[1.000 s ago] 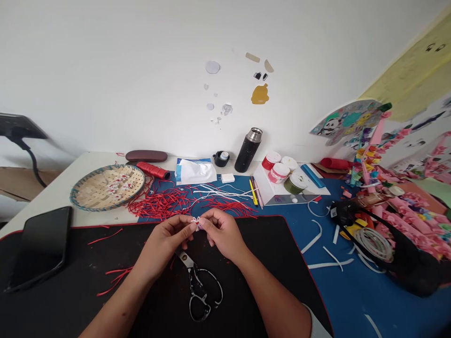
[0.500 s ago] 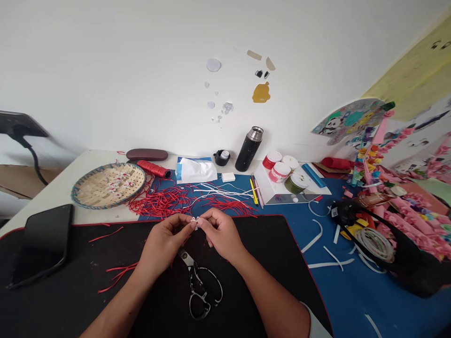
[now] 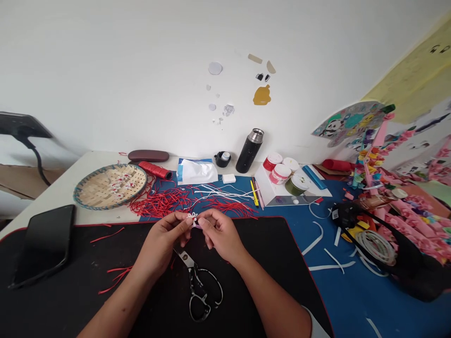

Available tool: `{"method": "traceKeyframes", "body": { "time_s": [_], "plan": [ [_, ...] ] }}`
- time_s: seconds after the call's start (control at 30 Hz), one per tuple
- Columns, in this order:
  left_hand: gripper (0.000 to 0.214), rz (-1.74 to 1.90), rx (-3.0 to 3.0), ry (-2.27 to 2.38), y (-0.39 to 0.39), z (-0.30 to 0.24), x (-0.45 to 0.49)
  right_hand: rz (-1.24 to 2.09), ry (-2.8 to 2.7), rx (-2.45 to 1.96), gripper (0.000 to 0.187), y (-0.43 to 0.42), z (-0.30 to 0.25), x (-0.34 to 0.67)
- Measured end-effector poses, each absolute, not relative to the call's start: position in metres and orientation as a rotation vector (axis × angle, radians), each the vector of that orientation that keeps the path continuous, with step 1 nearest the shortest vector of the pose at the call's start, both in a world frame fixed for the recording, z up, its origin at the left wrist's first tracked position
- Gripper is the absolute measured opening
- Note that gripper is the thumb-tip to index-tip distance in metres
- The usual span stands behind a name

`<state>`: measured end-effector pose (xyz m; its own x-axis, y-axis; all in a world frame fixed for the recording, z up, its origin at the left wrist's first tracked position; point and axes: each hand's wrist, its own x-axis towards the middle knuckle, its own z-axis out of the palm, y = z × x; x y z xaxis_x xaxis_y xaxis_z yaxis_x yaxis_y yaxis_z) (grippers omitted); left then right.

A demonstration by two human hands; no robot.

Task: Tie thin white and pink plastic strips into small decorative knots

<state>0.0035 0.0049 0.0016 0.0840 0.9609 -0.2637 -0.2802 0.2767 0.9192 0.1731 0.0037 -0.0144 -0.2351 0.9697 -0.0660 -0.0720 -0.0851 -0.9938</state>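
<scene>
Scissors with dark, worn loop handles and silvery metal blades (image 3: 191,272) are lying on a black mat with red edging (image 3: 268,281). Just beyond them, the left hand (image 3: 165,238) is pinching a small white looped cord knot (image 3: 192,217) between thumb and fingers, and the right hand (image 3: 220,234) is clamping its other side, thumb against finger. Farther beyond the scissors, a tangle of thin red cords (image 3: 158,203) and loose white cords (image 3: 225,191) are lying. Beyond the scissors to the left, a round woven bamboo tray with a blue-green rim (image 3: 90,191) is holding small white-and-red pieces (image 3: 117,186).
</scene>
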Motion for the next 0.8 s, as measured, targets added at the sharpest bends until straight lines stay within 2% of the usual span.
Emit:
{"method": "traceKeyframes", "body": {
  "time_s": [0.3,0.67,0.8],
  "plan": [
    [0.046,1.107,0.699,1.021,0.005,0.002,0.004,1.460,-1.315,-1.117,0.023,0.003,-0.020,0.173],
    [0.041,0.834,1.014,1.092,0.004,-0.004,0.001,1.397,-1.308,-1.161,0.019,0.007,-0.014,0.180],
    [0.045,0.864,1.103,1.137,0.005,-0.001,-0.003,1.405,-1.331,-1.152,0.016,0.007,-0.014,0.182]
  ]
}}
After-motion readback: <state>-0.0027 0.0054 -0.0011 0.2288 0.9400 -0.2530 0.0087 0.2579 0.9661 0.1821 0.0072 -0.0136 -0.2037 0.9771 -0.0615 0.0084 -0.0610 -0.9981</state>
